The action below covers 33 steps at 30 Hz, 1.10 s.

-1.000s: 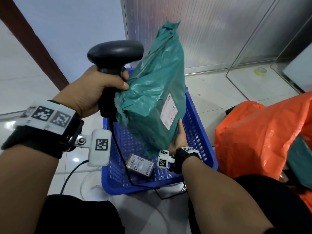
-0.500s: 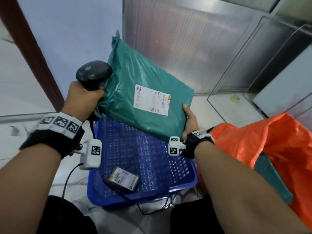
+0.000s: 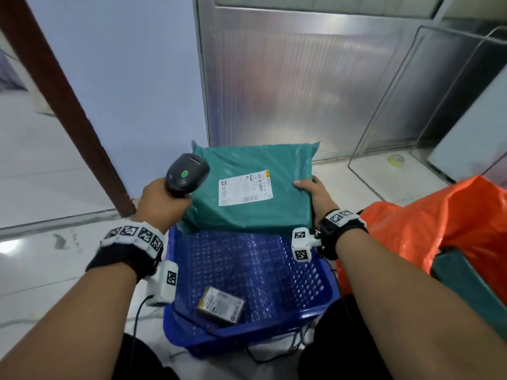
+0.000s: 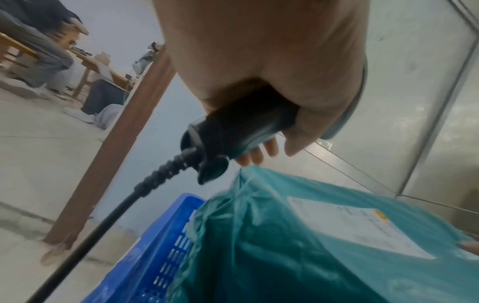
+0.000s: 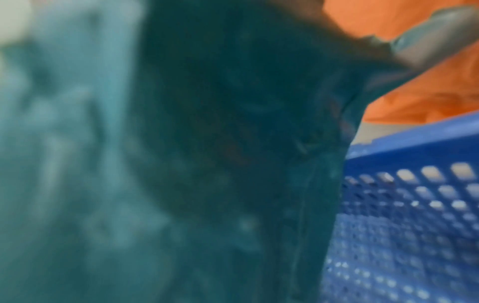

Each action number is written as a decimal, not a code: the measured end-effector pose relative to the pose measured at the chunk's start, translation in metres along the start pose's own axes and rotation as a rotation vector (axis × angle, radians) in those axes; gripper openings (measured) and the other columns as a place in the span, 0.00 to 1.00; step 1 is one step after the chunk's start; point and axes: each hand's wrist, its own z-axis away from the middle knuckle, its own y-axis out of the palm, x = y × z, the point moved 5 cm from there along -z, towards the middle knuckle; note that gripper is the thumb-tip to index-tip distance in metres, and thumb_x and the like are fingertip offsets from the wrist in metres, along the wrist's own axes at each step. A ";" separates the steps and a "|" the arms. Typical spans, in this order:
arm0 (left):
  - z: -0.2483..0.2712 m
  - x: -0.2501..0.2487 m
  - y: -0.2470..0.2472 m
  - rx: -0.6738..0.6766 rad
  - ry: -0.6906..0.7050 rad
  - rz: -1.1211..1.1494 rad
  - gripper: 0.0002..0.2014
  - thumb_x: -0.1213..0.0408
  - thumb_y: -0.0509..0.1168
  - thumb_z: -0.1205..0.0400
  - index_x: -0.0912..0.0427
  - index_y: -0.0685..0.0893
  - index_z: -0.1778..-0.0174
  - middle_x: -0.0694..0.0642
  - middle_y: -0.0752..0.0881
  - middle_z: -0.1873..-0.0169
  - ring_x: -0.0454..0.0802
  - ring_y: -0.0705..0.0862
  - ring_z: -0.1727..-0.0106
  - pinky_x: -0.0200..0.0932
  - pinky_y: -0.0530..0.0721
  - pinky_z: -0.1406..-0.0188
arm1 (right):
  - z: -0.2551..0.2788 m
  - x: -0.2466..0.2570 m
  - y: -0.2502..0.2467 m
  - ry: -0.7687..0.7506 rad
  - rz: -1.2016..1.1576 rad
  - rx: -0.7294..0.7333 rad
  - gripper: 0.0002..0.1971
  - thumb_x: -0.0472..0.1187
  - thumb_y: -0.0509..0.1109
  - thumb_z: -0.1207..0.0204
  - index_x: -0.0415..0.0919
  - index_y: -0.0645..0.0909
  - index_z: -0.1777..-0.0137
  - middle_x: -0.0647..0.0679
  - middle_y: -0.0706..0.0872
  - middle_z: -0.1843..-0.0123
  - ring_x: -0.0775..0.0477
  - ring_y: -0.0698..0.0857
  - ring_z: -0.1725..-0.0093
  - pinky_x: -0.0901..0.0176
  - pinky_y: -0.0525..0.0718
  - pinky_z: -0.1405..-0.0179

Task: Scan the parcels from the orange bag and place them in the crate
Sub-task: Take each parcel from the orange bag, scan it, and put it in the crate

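A green plastic parcel (image 3: 255, 187) lies flat, label up, over the far end of the blue crate (image 3: 315, 297). My right hand (image 3: 312, 193) grips its right edge, thumb on top. My left hand (image 3: 162, 204) grips the black barcode scanner (image 3: 186, 174) by its handle at the parcel's left edge. The scanner's handle and cable (image 4: 145, 184) show in the left wrist view above the parcel (image 4: 311, 256). The right wrist view is blurred, filled by the parcel (image 5: 181, 164). The orange bag (image 3: 439, 231) stands to the right.
A small labelled box (image 3: 220, 304) lies in the crate's near end. Another green parcel (image 3: 472, 286) sticks out of the orange bag. A metal panel and clear acrylic sheets stand behind, with a tape roll (image 3: 396, 160) on the floor. A brown post (image 3: 63, 105) rises at left.
The parcel has gone from upright to tilted to lying flat, label up, and lower over the crate's far end. Both hands moved down with it.
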 end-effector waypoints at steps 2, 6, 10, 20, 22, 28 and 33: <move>0.003 -0.009 0.013 0.133 0.053 0.009 0.06 0.66 0.76 0.29 0.66 0.88 0.63 0.64 0.87 0.72 0.54 0.82 0.69 0.53 0.84 0.63 | -0.010 -0.005 -0.013 0.007 0.045 -0.072 0.40 0.37 0.81 0.42 0.35 0.73 0.27 0.30 0.87 0.37 0.27 0.88 0.42 0.25 0.86 0.46; 0.019 -0.029 0.042 0.452 0.135 -0.072 0.08 0.62 0.78 0.30 0.61 0.88 0.62 0.57 0.88 0.73 0.48 0.84 0.69 0.48 0.85 0.64 | -0.021 -0.012 -0.039 -0.017 0.076 -0.142 0.46 0.39 0.84 0.48 0.37 0.73 0.26 0.34 0.88 0.38 0.30 0.90 0.44 0.27 0.87 0.46; 0.036 -0.047 0.060 0.649 0.122 0.012 0.09 0.62 0.83 0.27 0.56 0.89 0.60 0.51 0.88 0.77 0.40 0.84 0.76 0.35 0.82 0.71 | -0.010 -0.003 -0.052 -0.050 0.112 -0.172 0.48 0.38 0.84 0.47 0.48 0.71 0.23 0.41 0.89 0.39 0.33 0.91 0.45 0.31 0.89 0.47; 0.042 -0.053 0.077 0.772 0.132 -0.096 0.11 0.55 0.82 0.27 0.49 0.90 0.52 0.54 0.89 0.73 0.46 0.85 0.72 0.46 0.86 0.67 | -0.001 0.002 -0.061 -0.072 0.251 -0.152 0.47 0.37 0.82 0.40 0.54 0.69 0.20 0.44 0.86 0.36 0.37 0.91 0.47 0.40 0.92 0.53; 0.041 -0.053 0.077 0.779 0.128 -0.089 0.12 0.53 0.82 0.27 0.49 0.90 0.52 0.58 0.90 0.71 0.53 0.85 0.71 0.52 0.87 0.66 | -0.002 0.000 -0.061 -0.061 0.271 -0.148 0.49 0.40 0.83 0.45 0.55 0.70 0.21 0.43 0.85 0.35 0.37 0.91 0.47 0.37 0.91 0.51; 0.039 -0.051 0.071 0.743 0.120 -0.106 0.10 0.56 0.82 0.26 0.54 0.90 0.56 0.59 0.89 0.71 0.48 0.84 0.72 0.44 0.85 0.68 | -0.004 -0.003 -0.056 -0.067 0.343 -0.125 0.46 0.37 0.83 0.39 0.53 0.70 0.20 0.44 0.84 0.34 0.39 0.90 0.47 0.45 0.92 0.52; 0.029 -0.043 0.062 0.715 0.078 -0.121 0.09 0.57 0.81 0.26 0.53 0.90 0.55 0.58 0.90 0.71 0.52 0.85 0.71 0.49 0.87 0.64 | -0.005 -0.005 -0.056 -0.073 0.394 -0.138 0.45 0.35 0.82 0.36 0.52 0.67 0.19 0.45 0.83 0.35 0.41 0.90 0.49 0.53 0.90 0.61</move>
